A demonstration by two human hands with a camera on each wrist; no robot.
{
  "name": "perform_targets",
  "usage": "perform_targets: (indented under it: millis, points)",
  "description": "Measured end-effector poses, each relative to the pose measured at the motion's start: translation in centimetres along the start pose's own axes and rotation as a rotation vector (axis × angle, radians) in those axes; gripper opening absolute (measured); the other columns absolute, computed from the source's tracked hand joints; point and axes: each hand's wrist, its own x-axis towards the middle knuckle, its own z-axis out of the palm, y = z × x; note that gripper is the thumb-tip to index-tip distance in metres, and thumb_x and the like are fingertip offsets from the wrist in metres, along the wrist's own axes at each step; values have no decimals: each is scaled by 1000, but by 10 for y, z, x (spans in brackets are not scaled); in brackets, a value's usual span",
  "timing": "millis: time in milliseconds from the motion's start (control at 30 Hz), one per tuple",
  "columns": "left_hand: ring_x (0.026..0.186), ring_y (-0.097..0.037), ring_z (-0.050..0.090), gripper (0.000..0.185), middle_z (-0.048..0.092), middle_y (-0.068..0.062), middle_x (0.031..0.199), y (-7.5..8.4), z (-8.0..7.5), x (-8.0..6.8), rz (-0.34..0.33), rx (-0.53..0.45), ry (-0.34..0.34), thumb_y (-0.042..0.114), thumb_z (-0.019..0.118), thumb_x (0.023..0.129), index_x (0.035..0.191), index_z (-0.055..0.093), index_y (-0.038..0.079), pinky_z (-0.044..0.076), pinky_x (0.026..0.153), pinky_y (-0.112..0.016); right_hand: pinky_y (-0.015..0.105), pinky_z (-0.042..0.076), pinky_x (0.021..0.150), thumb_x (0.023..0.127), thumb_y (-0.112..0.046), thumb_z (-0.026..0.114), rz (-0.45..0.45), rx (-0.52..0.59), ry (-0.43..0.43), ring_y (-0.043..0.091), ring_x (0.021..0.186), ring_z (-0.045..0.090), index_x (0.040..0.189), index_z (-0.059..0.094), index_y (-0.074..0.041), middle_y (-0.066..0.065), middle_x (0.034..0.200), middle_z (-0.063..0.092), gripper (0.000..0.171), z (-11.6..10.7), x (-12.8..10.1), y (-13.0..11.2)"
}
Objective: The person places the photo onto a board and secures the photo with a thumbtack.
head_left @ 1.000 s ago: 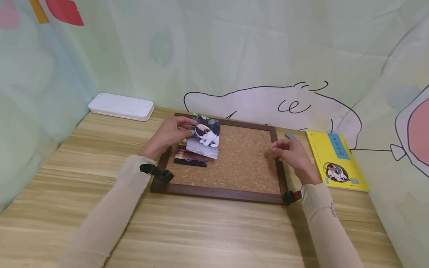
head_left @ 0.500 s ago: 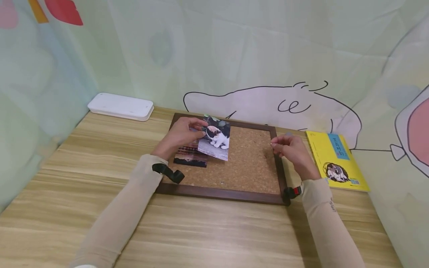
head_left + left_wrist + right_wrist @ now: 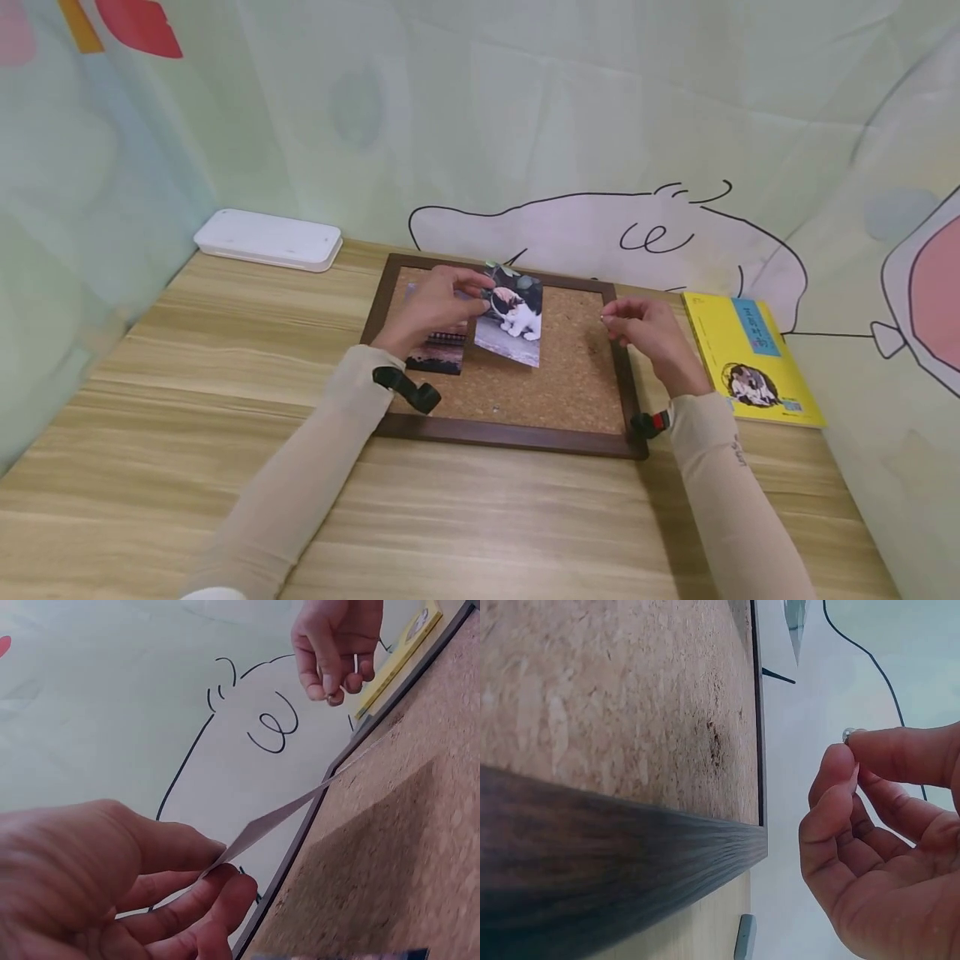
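Head cam: L hand [image 3: 435,307] is pinching 1 cat photo [image 3: 512,327] by its left edge over the cork board [image 3: 570,375], 2nd photo [image 3: 438,350] lying flat beneath; R hand [image 3: 648,329] is hovering over the board's right edge w/ fingertips closed on 1 small pin [image 3: 603,317]; vs 0.5 s ago the cat photo is sitting further right.

L wrist cam: thumb & fingers [image 3: 225,889] are clamping the photo edge-on.

R wrist cam: thumb & forefinger are nipping the pin [image 3: 848,734], other fingers curling loosely.
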Motion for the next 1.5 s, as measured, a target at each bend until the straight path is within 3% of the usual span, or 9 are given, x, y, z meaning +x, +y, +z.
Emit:
perform_targets:
  millis: [133,367,600,700,900,1067,1333,1500]
  points:
    - [98,-29,66,32,64,-10,120,3,10,3,-2,-45,-38,13,69,92,124,70,15,55,75,-41,33,52,76,98,-17,63,19,9,0,20,87,60,115,64,-3,9,104,62,22,0,2,-1]
    - [90,-30,71,33,66,-12,116,5,22,8,6,-43,-57,9,69,92,124,69,11,50,63,-32,35,51,78,98,-18,62,42,-6,1,22,89,57,115,63,-5,9,105,62,21,3,5,-4]
    - [90,-28,72,33,66,-13,115,6,33,12,-4,-86,-70,3,69,91,124,69,8,56,77,-40,36,51,78,99,-15,60,28,-32,0,25,91,56,114,64,-3,12,103,61,20,3,8,-5]
    - [87,-28,72,34,67,-14,112,5,39,14,13,-84,-66,1,70,89,122,70,7,56,77,-39,37,51,79,99,-15,61,33,-44,2,25,91,55,115,64,-3,12,104,61,20,4,8,-7]
    - [81,-21,70,34,69,-14,108,4,53,17,71,-29,-68,-1,70,87,120,71,5,53,73,-28,39,51,80,99,-13,60,23,-42,-10,27,91,56,113,64,-4,15,106,61,18,7,8,-7]
    - [76,-20,70,33,69,-14,108,5,62,19,60,-19,-74,-1,72,87,120,71,4,53,70,-27,40,51,79,99,-13,59,10,-30,-16,33,93,57,111,63,-4,19,107,61,16,9,9,-8]
    - [93,-22,62,31,67,-10,105,4,71,18,58,119,-63,3,73,87,118,74,8,50,79,-30,43,52,82,100,-12,57,8,2,-21,32,94,59,110,60,-3,19,108,62,14,13,11,-10]
    - [93,-21,58,31,65,-6,99,3,73,18,87,179,-55,5,73,87,117,75,10,48,80,-32,45,52,86,99,-11,57,-3,18,-13,28,91,60,111,60,-1,16,104,63,15,14,12,-9]
